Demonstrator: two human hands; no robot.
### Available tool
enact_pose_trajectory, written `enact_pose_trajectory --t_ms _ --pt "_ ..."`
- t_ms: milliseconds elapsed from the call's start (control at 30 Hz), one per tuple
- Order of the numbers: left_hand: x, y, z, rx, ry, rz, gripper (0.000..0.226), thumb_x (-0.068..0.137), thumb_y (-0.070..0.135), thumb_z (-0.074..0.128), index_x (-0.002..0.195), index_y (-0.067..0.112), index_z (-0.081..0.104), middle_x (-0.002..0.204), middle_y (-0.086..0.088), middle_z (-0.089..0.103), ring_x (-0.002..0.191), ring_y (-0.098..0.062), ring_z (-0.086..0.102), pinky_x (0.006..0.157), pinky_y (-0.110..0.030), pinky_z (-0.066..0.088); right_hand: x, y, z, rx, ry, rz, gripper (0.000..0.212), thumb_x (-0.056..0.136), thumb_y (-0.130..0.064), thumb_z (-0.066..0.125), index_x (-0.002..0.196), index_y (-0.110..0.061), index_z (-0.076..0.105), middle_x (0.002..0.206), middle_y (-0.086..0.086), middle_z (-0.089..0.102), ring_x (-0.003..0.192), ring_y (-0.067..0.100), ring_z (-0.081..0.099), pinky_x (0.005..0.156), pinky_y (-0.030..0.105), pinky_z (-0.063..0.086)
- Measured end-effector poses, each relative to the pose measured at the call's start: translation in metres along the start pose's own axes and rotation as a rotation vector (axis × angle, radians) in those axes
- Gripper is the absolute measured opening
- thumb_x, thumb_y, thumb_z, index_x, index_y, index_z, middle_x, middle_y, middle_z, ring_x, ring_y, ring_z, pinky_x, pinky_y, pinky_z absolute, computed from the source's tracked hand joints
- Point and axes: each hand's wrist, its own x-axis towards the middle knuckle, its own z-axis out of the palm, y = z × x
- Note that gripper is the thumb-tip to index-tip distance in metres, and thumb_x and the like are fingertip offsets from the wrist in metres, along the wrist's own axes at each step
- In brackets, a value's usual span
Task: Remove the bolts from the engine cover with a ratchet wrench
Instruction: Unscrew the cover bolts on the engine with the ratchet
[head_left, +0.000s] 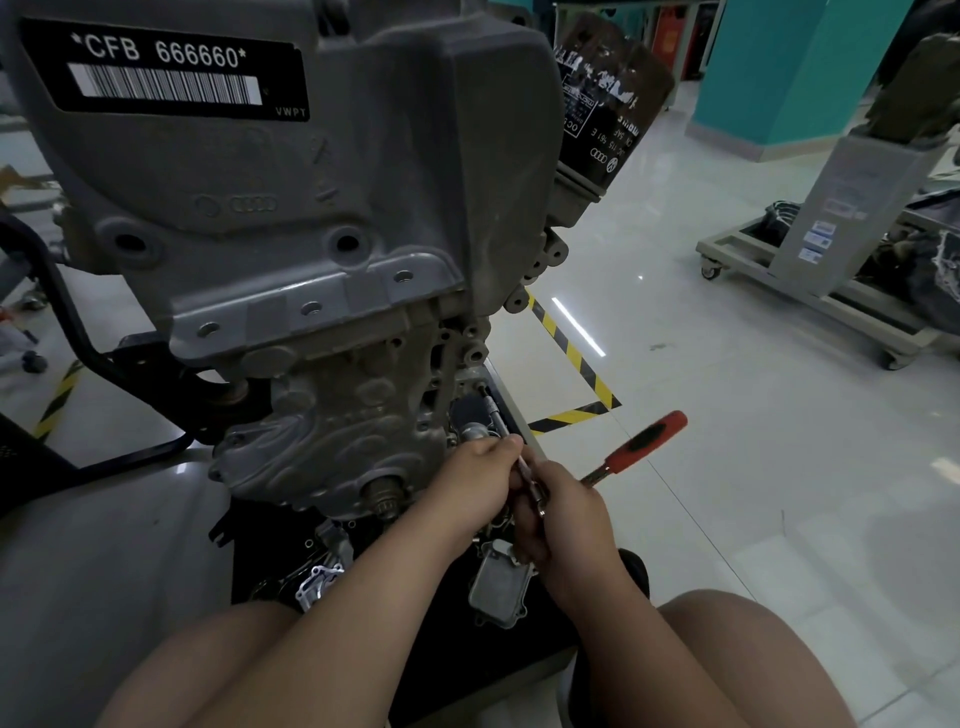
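Note:
A grey engine (291, 218) on a stand fills the upper left, its lower cover (332, 431) facing me. The ratchet wrench has a red and black handle (641, 444) sticking out to the right, and a thin extension bar (493, 410) reaching up to a bolt (480, 387) at the cover's right edge. My left hand (475, 478) grips the extension near its middle. My right hand (566, 514) is curled round the ratchet head end, just below the left hand. The socket on the bolt is partly hidden.
A black oil filter (608, 109) hangs at the engine's upper right. Loose metal parts (501, 582) lie on the black stand base below my hands. Yellow-black tape (571, 358) marks the glossy floor. A wheeled grey stand (831, 260) sits at the right. My knees fill the bottom.

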Motion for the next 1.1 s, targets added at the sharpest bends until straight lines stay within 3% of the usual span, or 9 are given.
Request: enact_pose_trajectory --t_ms 67,133,233,367,533,667,767,967,1100 --pt "0.0 0.0 0.001 -0.008 -0.005 -0.007 0.034 0.1 0.036 0.045 0.086 0.012 0.065 0.067 -0.011 0.064 0.067 -0.028 0.059 0.073 -0.046 0.047 0.001 -0.001 -0.001 0.212 -0.125 0.094 0.035 0.095 -0.031 0.048 0.071 -0.019 0.07 0.047 0.004 0.036 0.034 0.014 0.023 0.039 0.023 0.024" --pt "0.0 0.001 0.001 -0.017 0.008 -0.009 0.033 0.1 0.036 0.046 0.083 0.013 0.064 0.068 -0.01 0.061 0.07 -0.03 0.057 0.071 -0.044 0.044 0.001 -0.001 -0.001 0.315 -0.2 0.15 0.039 0.094 -0.035 0.049 0.065 -0.019 0.067 0.045 0.001 0.034 0.032 0.012 0.021 0.037 0.021 0.023" --pt "0.0 -0.001 0.001 0.003 0.021 0.0 0.035 0.099 0.036 0.046 0.089 0.007 0.064 0.075 -0.013 0.06 0.071 -0.028 0.057 0.071 -0.043 0.045 0.001 -0.001 0.001 0.384 -0.234 0.198 0.042 0.095 -0.035 0.049 0.061 -0.019 0.067 0.043 -0.001 0.033 0.03 0.011 0.02 0.035 0.021 0.021" --pt "0.01 0.002 -0.001 -0.039 0.086 -0.037 0.039 0.1 0.037 0.042 0.084 0.012 0.067 0.062 -0.001 0.065 0.054 -0.015 0.058 0.061 -0.028 0.045 0.003 0.001 -0.001 0.4 -0.222 0.207 0.041 0.095 -0.031 0.043 0.066 -0.015 0.067 0.044 -0.001 0.034 0.031 0.011 0.02 0.035 0.021 0.023" --pt "0.038 0.03 -0.01 -0.557 0.201 -0.197 0.034 0.104 0.03 0.035 0.083 0.014 0.056 0.081 -0.003 0.067 0.068 -0.018 0.06 0.057 -0.029 0.044 0.004 0.0 -0.004 0.183 -0.097 0.119 0.042 0.097 -0.026 0.038 0.07 -0.007 0.066 0.044 0.002 0.035 0.033 0.014 0.023 0.037 0.021 0.025" --pt "0.038 0.036 0.003 -0.805 0.214 -0.199 0.032 0.104 0.025 0.034 0.081 0.012 0.052 0.067 -0.001 0.067 0.066 -0.017 0.063 0.06 -0.03 0.046 0.002 -0.004 -0.006 -0.036 -0.033 0.035 0.041 0.096 -0.026 0.041 0.074 -0.006 0.07 0.045 0.003 0.038 0.034 0.014 0.029 0.036 0.021 0.028" --pt "0.038 0.033 0.004 -0.84 0.229 -0.195 0.031 0.104 0.029 0.036 0.085 0.012 0.055 0.059 0.003 0.069 0.064 -0.015 0.066 0.062 -0.03 0.048 0.002 -0.008 -0.007 -0.089 -0.014 0.018 0.042 0.096 -0.027 0.042 0.074 -0.005 0.071 0.045 0.003 0.039 0.034 0.014 0.03 0.036 0.021 0.027" --pt "0.039 0.032 0.007 -0.72 0.278 -0.171 0.018 0.098 0.02 0.048 0.085 0.011 0.058 0.063 0.003 0.07 0.06 -0.015 0.066 0.061 -0.029 0.049 -0.002 -0.013 -0.005 -0.203 0.038 0.015 0.04 0.094 -0.025 0.045 0.068 -0.009 0.071 0.043 0.001 0.039 0.033 0.013 0.03 0.035 0.022 0.026" --pt "0.04 0.034 0.002 -0.724 0.255 -0.208 0.022 0.099 0.029 0.051 0.084 0.014 0.058 0.07 0.003 0.069 0.068 -0.013 0.064 0.058 -0.027 0.047 -0.004 -0.015 -0.01 -0.286 0.071 -0.021 0.038 0.092 -0.027 0.05 0.086 0.008 0.065 0.044 -0.002 0.039 0.035 0.011 0.03 0.036 0.019 0.026"
